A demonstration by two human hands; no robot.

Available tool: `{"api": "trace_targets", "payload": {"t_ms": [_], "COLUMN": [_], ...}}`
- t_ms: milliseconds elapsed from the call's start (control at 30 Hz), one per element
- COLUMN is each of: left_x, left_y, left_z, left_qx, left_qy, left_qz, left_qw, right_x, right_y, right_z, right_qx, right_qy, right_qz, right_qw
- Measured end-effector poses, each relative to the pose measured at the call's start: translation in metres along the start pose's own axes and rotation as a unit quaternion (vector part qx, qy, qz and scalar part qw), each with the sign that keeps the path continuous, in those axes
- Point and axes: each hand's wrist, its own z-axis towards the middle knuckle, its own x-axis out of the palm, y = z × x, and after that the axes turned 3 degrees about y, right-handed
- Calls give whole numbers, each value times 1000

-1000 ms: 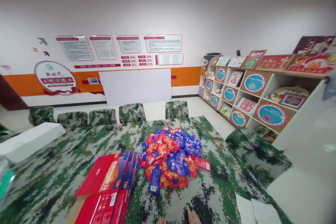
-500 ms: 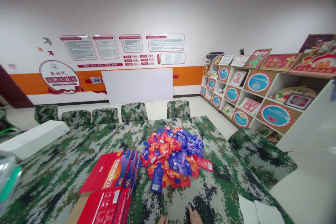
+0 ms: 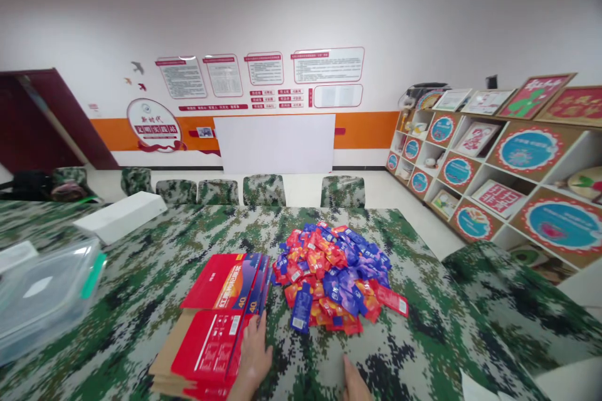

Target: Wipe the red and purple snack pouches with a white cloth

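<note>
My left hand lies at the right edge of a stack of flattened red and blue cardboard boxes. Its fingers are stretched along that edge and its thumb stands apart; nothing is gripped in it. At the bottom edge of the view, part of my right hand shows, one digit extended over the camouflage tablecloth and the rest cut off. In front of both hands rises a heap of small red and blue sachets. A blue sachet lies at its near left side, and a red sachet sticks out at the right.
A clear plastic bin with green latches stands on the left of the table, near a long white box. Something white lies at the lower right. Camouflage-covered chairs line the far side; shelves stand at right.
My left hand has moved left and forward, from the bottom edge to the boxes. The right hand stays low in view. The camera has turned left, bringing the bin and a door further into view.
</note>
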Motion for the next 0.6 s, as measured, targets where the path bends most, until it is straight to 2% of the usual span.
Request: {"api": "trace_targets", "payload": {"t_ms": [133,267,400,500,600], "left_x": [-24,-36,-41,-45,-52], "left_y": [46,89,123,141,156], "left_z": [28,43,49,52,51], "left_qx": [-75,-141,-205,-222,-248], "left_qy": [-57,-56,-44,-36,-21], "left_qz": [20,26,8,-9,-26], "left_qw": [995,988,978,974,968], "right_x": [7,10,19,24,27], "right_y": [2,6,10,33,84], "right_z": [13,21,30,40,55], "right_qx": [-24,-39,-46,-66,-95], "right_qy": [30,17,-8,-19,-21], "right_qz": [-11,1,38,79,128], "right_qw": [999,999,998,994,987]}}
